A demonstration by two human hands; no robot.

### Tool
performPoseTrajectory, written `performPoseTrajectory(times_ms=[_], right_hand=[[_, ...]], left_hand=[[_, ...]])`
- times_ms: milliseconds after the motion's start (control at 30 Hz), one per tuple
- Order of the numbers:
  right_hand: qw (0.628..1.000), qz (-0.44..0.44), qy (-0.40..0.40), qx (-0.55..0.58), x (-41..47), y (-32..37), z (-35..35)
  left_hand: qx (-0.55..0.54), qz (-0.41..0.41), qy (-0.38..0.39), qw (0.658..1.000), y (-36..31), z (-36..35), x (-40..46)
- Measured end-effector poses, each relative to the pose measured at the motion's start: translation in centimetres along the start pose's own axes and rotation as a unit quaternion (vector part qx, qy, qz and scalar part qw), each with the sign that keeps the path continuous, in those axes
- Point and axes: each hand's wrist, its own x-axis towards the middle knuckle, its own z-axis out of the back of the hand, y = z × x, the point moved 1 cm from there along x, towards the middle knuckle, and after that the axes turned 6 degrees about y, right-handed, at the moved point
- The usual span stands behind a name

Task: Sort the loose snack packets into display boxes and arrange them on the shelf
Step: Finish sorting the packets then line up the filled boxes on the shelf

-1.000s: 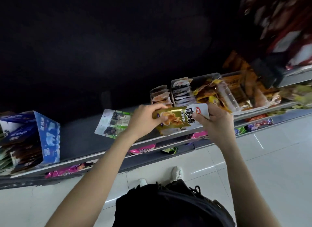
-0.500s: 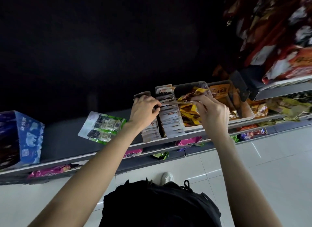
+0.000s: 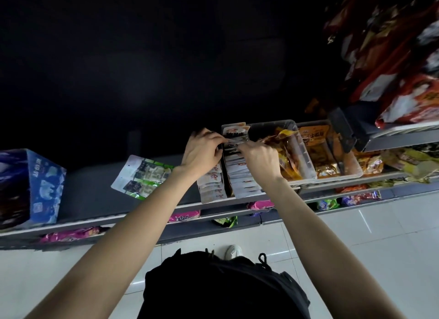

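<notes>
Your left hand (image 3: 202,152) and right hand (image 3: 259,158) meet over the far end of the narrow cardboard display box (image 3: 240,166) on the grey shelf (image 3: 95,195). Both sets of fingers are curled in tight, pinching the top edge of a thin foil snack packet (image 3: 234,141) that stands among the white-backed packets filed upright in that box. How deep it sits you cannot tell, since your fingers hide it.

Expect the packet to be light, floppy and slick, so it will likely buckle if pushed from the top alone. Hold it by the stiff sealed edges, one at each side, and ease it down between its neighbours rather than squeezing the soft middle.

A second row of packets (image 3: 211,183) stands just left of the box, and a clear plastic bin of yellow packets (image 3: 306,157) just right. A flat green and white pouch (image 3: 142,176) lies loose on the shelf further left, still to be sorted
</notes>
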Motion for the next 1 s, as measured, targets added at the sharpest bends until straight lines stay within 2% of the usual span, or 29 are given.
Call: performPoseTrajectory(times_ms=[133,300,400,467,533,567,633,700,767,833,867,933,1000], right_hand=[[1.0,0.009,-0.018,-0.018,0.0,0.5,0.1],[0.999,-0.012,0.025,-0.035,0.4,1.8,-0.8],[0.999,-0.052,0.006,-0.008,-0.4,2.4,-0.6],[0.995,-0.074,-0.053,0.051,-1.5,3.0,0.0],[0.987,-0.047,-0.12,0.1,-2.6,4.9,0.6],[0.985,-0.02,-0.13,0.115,-2.9,6.3,0.6],[0.985,0.042,-0.098,0.135,-2.9,9.9,-0.7],[0.986,0.087,-0.025,0.142,-2.3,13.5,-2.9],[0.98,0.094,0.092,0.148,-1.1,16.9,-5.7],[0.967,0.083,0.198,0.136,0.4,19.5,-9.2],[0.959,0.075,0.24,0.128,1.1,20.5,-10.8],[0.947,0.049,0.292,0.124,2.2,22.0,-13.0],[0.947,0.023,0.301,0.113,2.6,22.8,-14.5]], left_hand=[[0.012,-0.001,-0.002,1.0,0.2,0.1,-0.1],[-0.001,-0.006,0.02,1.0,0.1,0.2,-0.9],[-0.057,0.0,-0.072,0.996,1.1,0.8,-3.1],[-0.111,0.049,-0.161,0.979,2.8,0.8,-5.6],[-0.182,0.132,-0.212,0.951,5.4,-0.3,-8.8],[-0.212,0.175,-0.223,0.935,6.9,-1.0,-10.3],[-0.241,0.254,-0.221,0.91,10.4,-2.5,-13.3],[-0.225,0.315,-0.171,0.906,14.0,-3.8,-15.4],[-0.184,0.324,-0.028,0.928,17.2,-4.8,-16.7],[-0.135,0.285,0.141,0.939,19.6,-5.6,-17.5],[-0.114,0.26,0.199,0.938,20.6,-5.8,-17.6],[-0.074,0.218,0.267,0.936,21.8,-6.2,-17.8],[-0.008,0.187,0.293,0.938,22.2,-6.4,-18.1]])
